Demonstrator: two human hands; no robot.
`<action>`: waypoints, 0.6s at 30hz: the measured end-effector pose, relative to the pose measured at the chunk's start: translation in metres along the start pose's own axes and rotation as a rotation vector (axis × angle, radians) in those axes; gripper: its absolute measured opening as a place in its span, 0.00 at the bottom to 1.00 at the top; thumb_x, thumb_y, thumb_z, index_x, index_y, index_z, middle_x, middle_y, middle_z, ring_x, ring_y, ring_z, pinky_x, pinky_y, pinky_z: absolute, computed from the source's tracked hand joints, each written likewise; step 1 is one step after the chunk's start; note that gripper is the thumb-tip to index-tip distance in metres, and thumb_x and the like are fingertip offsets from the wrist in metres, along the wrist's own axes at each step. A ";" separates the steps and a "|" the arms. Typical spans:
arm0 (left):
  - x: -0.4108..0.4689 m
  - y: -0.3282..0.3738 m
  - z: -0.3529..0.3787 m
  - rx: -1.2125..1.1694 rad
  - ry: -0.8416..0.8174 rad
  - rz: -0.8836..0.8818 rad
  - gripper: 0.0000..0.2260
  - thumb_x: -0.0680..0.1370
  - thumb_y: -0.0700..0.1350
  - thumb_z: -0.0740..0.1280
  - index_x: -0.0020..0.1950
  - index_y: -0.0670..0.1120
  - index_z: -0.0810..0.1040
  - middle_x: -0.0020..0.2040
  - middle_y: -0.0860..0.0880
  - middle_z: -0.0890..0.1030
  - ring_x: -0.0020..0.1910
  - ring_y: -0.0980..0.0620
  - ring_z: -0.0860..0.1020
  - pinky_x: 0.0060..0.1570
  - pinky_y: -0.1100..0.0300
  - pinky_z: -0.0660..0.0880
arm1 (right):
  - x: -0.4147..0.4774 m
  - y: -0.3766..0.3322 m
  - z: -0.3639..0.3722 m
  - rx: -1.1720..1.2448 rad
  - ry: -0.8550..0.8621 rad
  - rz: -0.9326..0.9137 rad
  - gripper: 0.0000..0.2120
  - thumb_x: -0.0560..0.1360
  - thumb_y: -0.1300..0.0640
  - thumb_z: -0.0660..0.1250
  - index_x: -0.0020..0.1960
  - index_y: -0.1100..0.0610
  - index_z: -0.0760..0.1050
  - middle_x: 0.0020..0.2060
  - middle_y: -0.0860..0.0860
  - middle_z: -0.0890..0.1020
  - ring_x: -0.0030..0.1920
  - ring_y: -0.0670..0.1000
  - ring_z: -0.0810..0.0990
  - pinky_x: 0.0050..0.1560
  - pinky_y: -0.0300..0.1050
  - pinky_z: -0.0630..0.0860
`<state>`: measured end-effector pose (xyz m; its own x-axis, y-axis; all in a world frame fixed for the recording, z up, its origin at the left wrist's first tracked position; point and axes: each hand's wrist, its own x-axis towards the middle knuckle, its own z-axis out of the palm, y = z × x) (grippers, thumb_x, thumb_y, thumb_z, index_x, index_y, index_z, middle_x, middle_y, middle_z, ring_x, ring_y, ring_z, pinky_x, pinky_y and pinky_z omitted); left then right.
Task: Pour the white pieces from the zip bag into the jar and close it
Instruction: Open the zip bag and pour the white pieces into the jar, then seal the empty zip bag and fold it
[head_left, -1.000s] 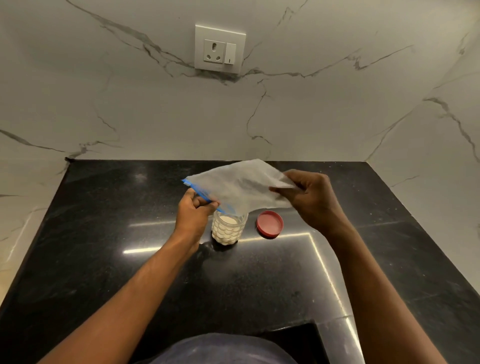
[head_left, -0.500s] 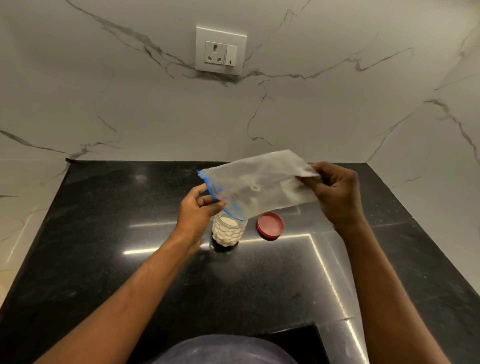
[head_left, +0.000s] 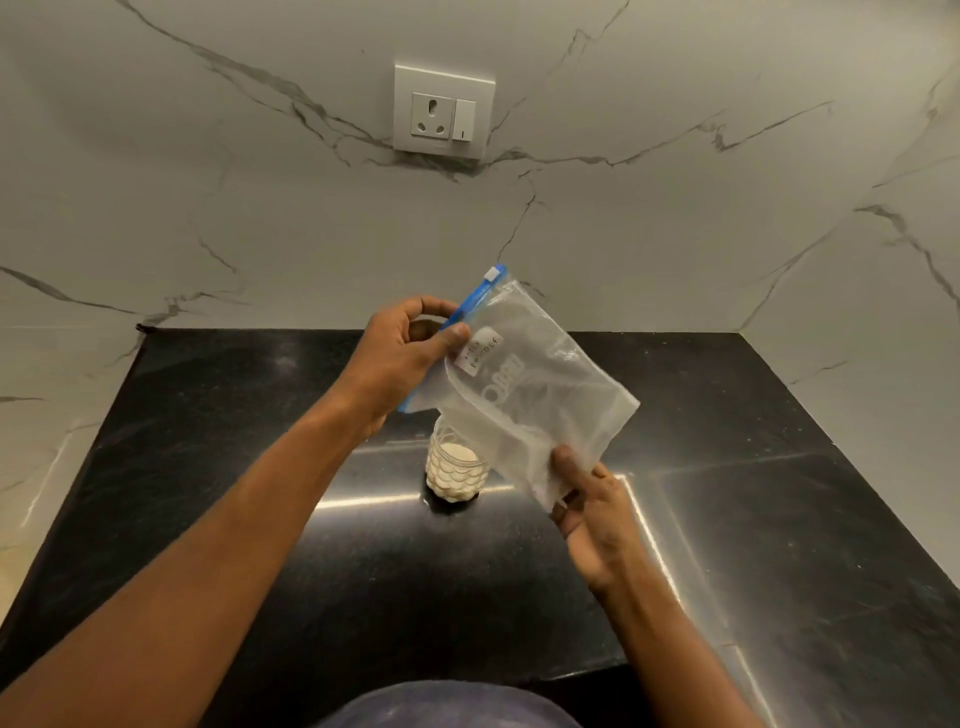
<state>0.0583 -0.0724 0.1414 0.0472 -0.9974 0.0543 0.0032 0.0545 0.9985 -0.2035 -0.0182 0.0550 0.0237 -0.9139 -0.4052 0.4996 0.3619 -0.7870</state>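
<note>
Hands (head_left: 410, 348) (head_left: 592, 512) both gripping zip bag (head_left: 540, 395); handwritten label (head_left: 480, 352) illegible.

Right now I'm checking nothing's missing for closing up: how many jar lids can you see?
0. No lid shows on the black countertop or on the open jar; one may be hidden behind the zip bag held over it.

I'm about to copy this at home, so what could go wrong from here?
1. The zip bag, pinched by the left hand at its blue zip edge and the right hand at a lower corner, hangs right over the open jar; a careless swing could tip it.
2. The jar looks nearly full, so pieces could spill if it is bumped.
3. No lid shows in this view; the bag may hide it.
</note>
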 end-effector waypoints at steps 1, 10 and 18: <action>0.001 0.004 -0.002 0.042 -0.007 0.030 0.06 0.81 0.46 0.72 0.58 0.53 0.81 0.49 0.52 0.89 0.47 0.52 0.88 0.42 0.62 0.84 | -0.002 0.004 -0.001 -0.051 -0.014 -0.023 0.21 0.70 0.60 0.80 0.63 0.61 0.82 0.60 0.62 0.85 0.56 0.61 0.87 0.51 0.57 0.86; -0.015 0.039 -0.019 0.352 -0.221 0.123 0.10 0.79 0.53 0.70 0.59 0.53 0.83 0.48 0.53 0.88 0.47 0.50 0.87 0.47 0.55 0.86 | -0.016 -0.042 0.029 -0.613 -0.075 -0.476 0.26 0.73 0.46 0.77 0.69 0.42 0.74 0.65 0.46 0.81 0.65 0.46 0.80 0.63 0.48 0.79; -0.032 0.050 -0.014 0.482 -0.370 0.177 0.21 0.74 0.56 0.70 0.66 0.53 0.77 0.53 0.56 0.84 0.51 0.59 0.86 0.48 0.65 0.83 | -0.016 -0.073 0.078 -0.553 -0.259 -0.611 0.11 0.82 0.59 0.68 0.63 0.59 0.80 0.54 0.54 0.87 0.54 0.55 0.88 0.50 0.49 0.85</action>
<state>0.0708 -0.0372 0.1891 -0.3429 -0.9301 0.1313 -0.4276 0.2790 0.8599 -0.1728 -0.0448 0.1557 0.1185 -0.9662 0.2289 -0.0030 -0.2309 -0.9730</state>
